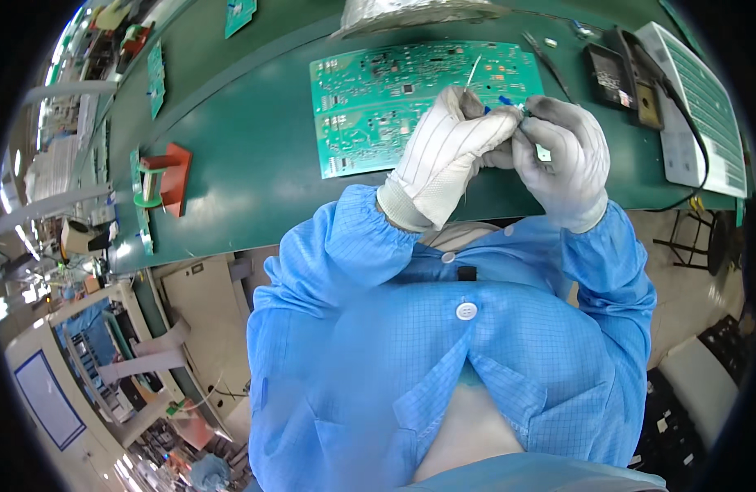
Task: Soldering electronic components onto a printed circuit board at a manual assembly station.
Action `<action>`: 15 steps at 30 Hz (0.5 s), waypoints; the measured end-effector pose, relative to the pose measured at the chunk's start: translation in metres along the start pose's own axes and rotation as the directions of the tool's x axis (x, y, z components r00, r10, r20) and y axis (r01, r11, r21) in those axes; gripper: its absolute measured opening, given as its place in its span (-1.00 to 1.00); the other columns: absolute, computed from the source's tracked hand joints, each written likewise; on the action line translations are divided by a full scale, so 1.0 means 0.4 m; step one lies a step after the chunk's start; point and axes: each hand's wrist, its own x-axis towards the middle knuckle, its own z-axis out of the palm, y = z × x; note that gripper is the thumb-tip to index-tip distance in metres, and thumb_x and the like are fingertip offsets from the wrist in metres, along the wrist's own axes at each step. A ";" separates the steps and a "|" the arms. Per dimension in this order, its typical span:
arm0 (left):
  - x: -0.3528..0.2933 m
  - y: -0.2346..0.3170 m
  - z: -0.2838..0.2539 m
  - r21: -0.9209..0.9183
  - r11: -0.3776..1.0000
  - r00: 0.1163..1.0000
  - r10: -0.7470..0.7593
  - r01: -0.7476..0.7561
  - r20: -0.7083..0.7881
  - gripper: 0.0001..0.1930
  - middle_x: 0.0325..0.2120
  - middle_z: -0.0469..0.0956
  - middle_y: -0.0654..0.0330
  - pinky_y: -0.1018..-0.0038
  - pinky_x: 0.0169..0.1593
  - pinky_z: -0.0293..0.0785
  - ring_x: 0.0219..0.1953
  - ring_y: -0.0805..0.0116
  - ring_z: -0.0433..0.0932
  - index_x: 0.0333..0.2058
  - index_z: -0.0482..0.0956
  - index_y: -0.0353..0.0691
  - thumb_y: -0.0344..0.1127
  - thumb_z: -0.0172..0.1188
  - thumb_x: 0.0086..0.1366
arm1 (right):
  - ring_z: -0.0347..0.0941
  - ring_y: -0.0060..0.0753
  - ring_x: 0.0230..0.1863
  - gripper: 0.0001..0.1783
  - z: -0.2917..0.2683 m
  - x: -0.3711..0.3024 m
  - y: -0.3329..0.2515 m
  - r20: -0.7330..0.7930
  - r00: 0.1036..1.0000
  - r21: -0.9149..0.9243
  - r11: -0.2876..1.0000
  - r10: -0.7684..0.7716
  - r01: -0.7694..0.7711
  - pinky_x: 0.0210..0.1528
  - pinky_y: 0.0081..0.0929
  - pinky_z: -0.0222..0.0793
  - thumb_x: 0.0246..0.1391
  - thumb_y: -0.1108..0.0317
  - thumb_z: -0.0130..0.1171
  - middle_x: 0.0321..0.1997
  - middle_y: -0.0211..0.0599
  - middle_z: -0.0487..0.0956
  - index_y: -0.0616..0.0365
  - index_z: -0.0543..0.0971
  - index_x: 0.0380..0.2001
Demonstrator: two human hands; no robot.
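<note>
Both my hands wear white gloves with thin stripes and greyed fingertips, and they meet over the right part of a large green circuit board (353,123). My left hand (456,143) is closed, thumb and fingers pinched together. Against it, my right hand (565,148) is closed too, its fingertips curled inward. Between the fingertips is a small blue-and-white part (506,101), mostly covered, whose kind I cannot make out. A thin white strand (474,72) sticks up above my left fingers. The circuit board lies flat on the green table mat (255,156), populated with many small components.
Right of the board lie tweezers (548,67) and a black box-shaped device (611,75) with a cable. Beyond stands a white tray (689,107). A foil-covered object (415,15) sits at the back. On the left, a solder spool (151,184) rests by a red-orange stand (177,179).
</note>
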 end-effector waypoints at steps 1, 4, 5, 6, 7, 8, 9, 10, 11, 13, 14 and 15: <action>0.000 -0.004 -0.014 0.367 0.918 0.989 0.146 -0.149 0.038 -0.81 -0.23 0.38 -0.01 0.29 -0.08 0.51 -0.15 0.08 0.49 -0.11 0.59 -0.06 -0.28 0.15 0.32 | 0.59 -0.07 -0.18 -0.70 0.004 0.001 -0.001 0.045 0.999 0.003 1.000 0.030 -0.030 -0.11 -0.28 0.52 -0.15 0.55 0.36 -0.15 -0.11 0.63 0.12 0.52 -0.30; 0.000 -0.013 -0.044 0.813 0.361 0.860 0.414 -0.457 0.299 -0.83 -0.28 0.40 0.08 0.32 -0.14 0.46 -0.22 0.09 0.43 -0.18 0.57 -0.07 -0.32 0.22 0.24 | 0.57 -0.34 -0.13 -0.73 0.013 0.008 -0.009 0.135 0.946 0.514 0.796 0.293 -0.320 -0.09 -0.43 0.48 -0.03 0.50 0.34 -0.15 -0.05 0.60 0.26 0.50 -0.25; -0.004 -0.018 -0.041 0.876 0.233 0.844 0.454 -0.423 0.286 -0.82 -0.33 0.43 0.14 0.36 -0.15 0.45 -0.25 0.14 0.44 -0.20 0.56 -0.10 -0.30 0.26 0.22 | 0.57 -0.34 -0.13 -0.73 0.014 0.011 -0.011 0.173 0.924 0.529 0.760 0.340 -0.378 -0.09 -0.43 0.48 -0.03 0.50 0.34 -0.15 -0.05 0.60 0.26 0.50 -0.25; -0.006 -0.025 -0.030 0.865 0.271 0.858 0.426 -0.423 0.286 -0.82 -0.33 0.43 0.14 0.36 -0.15 0.45 -0.25 0.14 0.44 -0.20 0.56 -0.10 -0.30 0.26 0.22 | 0.55 -0.40 -0.12 -0.72 0.012 0.014 -0.010 0.321 0.829 0.529 0.639 0.458 -0.559 -0.10 -0.47 0.48 0.00 0.48 0.32 -0.13 -0.09 0.59 0.26 0.51 -0.20; -0.009 -0.035 -0.012 0.762 0.605 0.937 0.350 -0.232 0.008 -0.78 -0.36 0.47 0.18 0.37 -0.19 0.45 -0.30 0.17 0.47 -0.21 0.53 -0.14 -0.29 0.30 0.19 | 0.52 -0.47 -0.11 -0.71 0.011 0.015 -0.007 0.450 0.726 0.502 0.524 0.520 -0.688 -0.10 -0.50 0.48 0.04 0.45 0.30 -0.10 -0.14 0.58 0.26 0.52 -0.15; -0.011 -0.042 -0.005 0.527 0.850 0.957 0.173 -0.025 -0.234 -0.74 -0.40 0.51 0.21 0.39 -0.23 0.46 -0.36 0.20 0.51 -0.22 0.51 -0.17 -0.27 0.33 0.16 | 0.51 -0.49 -0.12 -0.64 0.015 0.018 0.002 0.582 0.592 0.406 0.432 0.557 -0.805 -0.11 -0.57 0.46 0.07 0.44 0.28 -0.11 -0.22 0.58 0.24 0.56 -0.03; -0.012 -0.049 -0.001 0.526 0.850 0.958 0.169 -0.024 -0.231 -0.74 -0.40 0.51 0.21 0.39 -0.23 0.46 -0.36 0.20 0.51 -0.22 0.51 -0.17 -0.27 0.33 0.16 | 0.51 -0.49 -0.12 -0.64 0.019 0.019 0.015 0.609 0.519 0.341 0.393 0.600 -0.854 -0.11 -0.57 0.46 0.07 0.44 0.28 -0.11 -0.22 0.58 0.24 0.56 -0.03; -0.011 -0.056 -0.003 0.697 0.705 0.940 0.312 -0.133 -0.136 -0.71 -0.41 0.54 0.21 0.38 -0.27 0.49 -0.40 0.20 0.55 -0.21 0.49 -0.19 -0.28 0.35 0.15 | 0.51 -0.49 -0.14 -0.62 0.031 0.024 0.038 0.485 0.815 0.264 0.836 0.317 -0.481 -0.12 -0.58 0.45 0.06 0.45 0.29 -0.14 -0.25 0.59 0.21 0.58 -0.01; -0.009 -0.062 -0.011 0.833 0.509 0.906 0.423 -0.218 -0.022 -0.68 -0.42 0.57 0.20 0.36 -0.32 0.52 -0.45 0.21 0.59 -0.20 0.47 -0.20 -0.28 0.37 0.13 | 0.51 -0.49 -0.15 -0.60 0.046 0.028 0.063 0.356 0.924 0.106 0.988 -0.141 0.109 -0.12 -0.58 0.44 0.06 0.45 0.30 -0.17 -0.28 0.59 0.19 0.60 0.01; -0.002 -0.074 -0.031 0.822 0.533 0.916 0.399 -0.199 -0.037 -0.67 -0.44 0.58 0.19 0.33 -0.34 0.53 -0.45 0.17 0.61 -0.18 0.46 -0.20 -0.28 0.37 0.14 | 0.53 -0.38 -0.17 -0.66 0.054 0.017 0.107 0.379 0.913 0.299 0.913 0.154 -0.278 -0.11 -0.53 0.46 0.05 0.45 0.30 -0.21 -0.31 0.60 0.14 0.65 -0.05; 0.000 -0.078 -0.040 0.819 0.544 0.916 0.397 -0.180 -0.062 -0.66 -0.46 0.59 0.17 0.31 -0.36 0.55 -0.45 0.14 0.63 -0.17 0.45 -0.20 -0.28 0.37 0.15 | 0.54 -0.28 -0.15 -0.72 0.056 0.017 0.142 0.428 0.850 0.385 0.790 0.306 -0.478 -0.07 -0.46 0.49 0.07 0.38 0.28 -0.18 -0.32 0.62 0.09 0.67 -0.11; 0.005 -0.080 -0.051 0.810 0.573 0.929 0.353 -0.120 -0.112 -0.63 -0.47 0.59 0.16 0.33 -0.34 0.55 -0.44 0.14 0.63 -0.15 0.45 -0.21 -0.29 0.40 0.14 | 0.54 -0.26 -0.13 -0.73 0.059 0.018 0.178 0.387 0.903 0.218 0.934 0.184 -0.284 -0.05 -0.44 0.49 0.07 0.34 0.26 -0.16 -0.34 0.63 0.06 0.67 -0.12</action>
